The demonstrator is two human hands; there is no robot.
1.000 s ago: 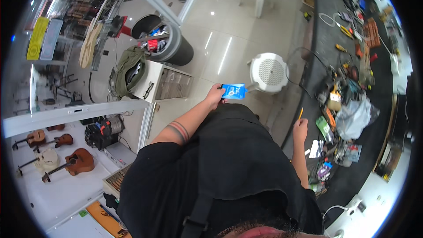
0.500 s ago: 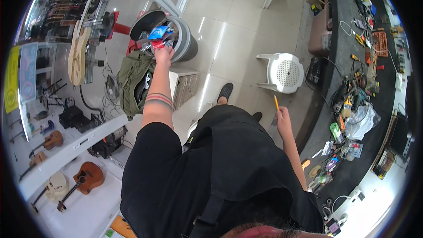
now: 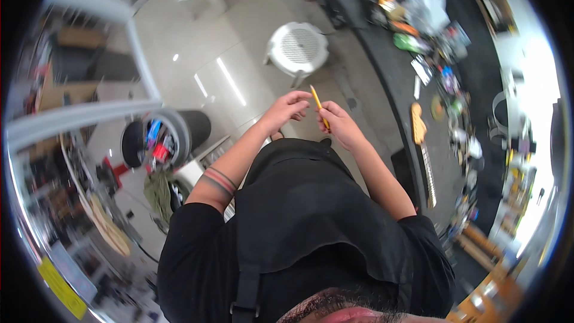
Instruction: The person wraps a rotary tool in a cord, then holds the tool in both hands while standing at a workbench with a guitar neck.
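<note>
My right hand [image 3: 341, 127] is closed around the lower part of a yellow pencil [image 3: 317, 100], which stands tilted with its tip up and to the left. Close by on the left, my left hand [image 3: 288, 111] has its fingers apart and slightly curled, with nothing visible in them. Its fingertips are near the pencil's tip; whether they touch it I cannot tell. Both hands are in front of my black apron [image 3: 305, 203], above the floor.
A dark workbench [image 3: 388, 84] runs along the right, bearing a guitar neck [image 3: 426, 167], a clear plastic bag [image 3: 427, 6] and cluttered tools. White plastic stools [image 3: 298, 48] stand ahead. To the left are a grey bin [image 3: 194, 128] full of rubbish and a green bag [image 3: 158, 194].
My left hand has left the bin and moved right, beside the pencil. My right hand has brought the pencil inward. The view has turned toward the bench.
</note>
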